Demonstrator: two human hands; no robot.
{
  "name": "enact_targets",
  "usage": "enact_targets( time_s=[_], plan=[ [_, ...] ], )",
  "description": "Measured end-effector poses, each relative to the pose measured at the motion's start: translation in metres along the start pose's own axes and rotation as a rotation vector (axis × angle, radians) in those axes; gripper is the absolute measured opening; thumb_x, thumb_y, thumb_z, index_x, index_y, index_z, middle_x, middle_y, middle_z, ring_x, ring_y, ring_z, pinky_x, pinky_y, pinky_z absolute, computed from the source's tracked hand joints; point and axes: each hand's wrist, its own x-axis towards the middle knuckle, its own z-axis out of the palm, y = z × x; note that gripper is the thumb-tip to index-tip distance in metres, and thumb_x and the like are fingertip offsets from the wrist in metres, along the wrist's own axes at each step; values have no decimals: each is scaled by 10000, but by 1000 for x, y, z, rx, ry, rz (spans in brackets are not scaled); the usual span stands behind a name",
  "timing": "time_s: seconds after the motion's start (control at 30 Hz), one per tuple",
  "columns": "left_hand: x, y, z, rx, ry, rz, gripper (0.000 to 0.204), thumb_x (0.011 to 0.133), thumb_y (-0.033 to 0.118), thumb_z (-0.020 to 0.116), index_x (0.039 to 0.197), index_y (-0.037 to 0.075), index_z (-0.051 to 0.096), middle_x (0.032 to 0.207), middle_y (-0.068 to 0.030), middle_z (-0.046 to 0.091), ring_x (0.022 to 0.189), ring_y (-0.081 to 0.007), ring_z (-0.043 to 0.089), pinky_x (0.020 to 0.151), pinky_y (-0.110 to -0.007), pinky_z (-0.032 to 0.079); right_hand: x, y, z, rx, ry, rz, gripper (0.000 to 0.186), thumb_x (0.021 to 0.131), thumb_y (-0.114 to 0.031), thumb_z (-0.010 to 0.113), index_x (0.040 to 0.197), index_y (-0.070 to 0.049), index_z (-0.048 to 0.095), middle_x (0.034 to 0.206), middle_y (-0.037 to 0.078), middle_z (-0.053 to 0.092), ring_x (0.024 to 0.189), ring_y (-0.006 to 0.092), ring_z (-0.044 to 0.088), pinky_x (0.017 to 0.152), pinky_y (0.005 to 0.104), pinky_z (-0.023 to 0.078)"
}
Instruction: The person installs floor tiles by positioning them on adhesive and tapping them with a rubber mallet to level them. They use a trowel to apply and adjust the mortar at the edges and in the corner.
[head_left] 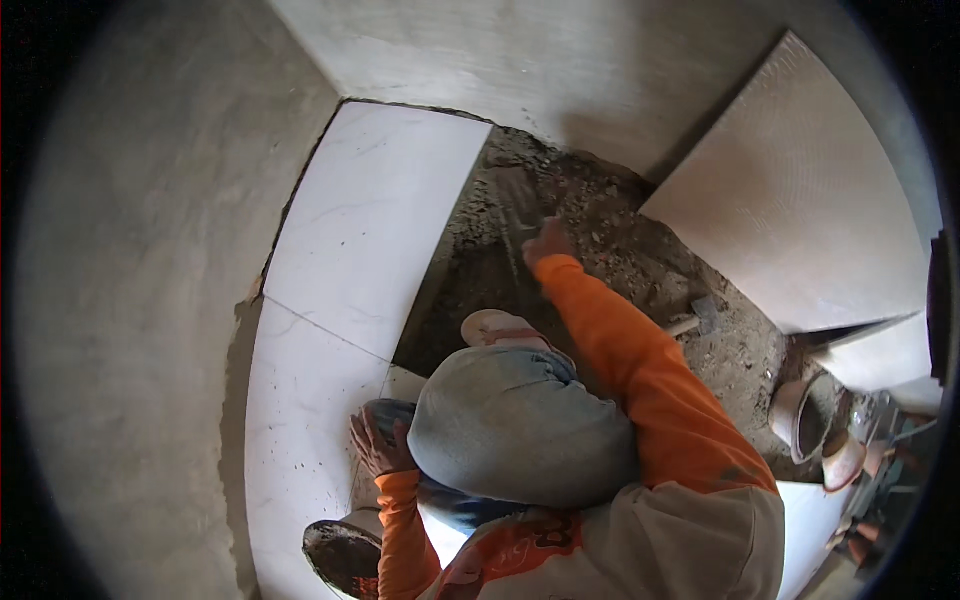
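Note:
My right hand [550,240], in an orange sleeve, grips a flat metal trowel [517,195] over rough dark mortar and soil [610,240], beside laid white veined tiles [365,200]. The trowel is slightly blurred. My left hand [382,445] rests open, fingers spread, against my jeans-covered leg [390,415] near the lower tile. My other bent knee [520,425] fills the lower middle, with a sandalled foot [485,325] showing beyond it. A bucket with dark, dirty contents [340,555] stands below my left hand.
Plastered walls [130,300] border the left and back. A large tile [780,200] leans on the back wall at right, another panel [880,350] beside it. A hammer [700,320] lies in the dirt. A bucket [800,415], a smaller container [840,460] and several tools crowd the right edge.

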Motion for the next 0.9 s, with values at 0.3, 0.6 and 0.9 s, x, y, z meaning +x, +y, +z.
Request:
enact_targets(
  time_s=[0.3,0.6,0.9],
  plan=[
    [4,11,-12,15,44,-80,627,811,376,611,1343,94,434,1408,-204,369,1299,-404,328,1046,-502,284,-80,-30,-221,326,466,-536,337,802,-158,566,1089,16,592,1004,138,657,958,275,617,866,379,464],
    [-18,31,-29,-112,36,-70,636,843,364,575,1387,101,376,1440,-226,313,1324,-447,269,1076,-515,241,-55,272,-183,-877,-306,223,458,941,-394,418,1250,-75,532,1216,190,560,1109,307,539,903,399,442],
    [-102,53,-52,-87,-9,-80,757,826,403,570,1409,14,282,1452,-312,192,1327,-522,189,1092,-565,164,-45,147,-226,189,186,-376,456,910,-339,483,1226,-16,543,1064,155,632,899,254,618,800,359,508]
  ],
)
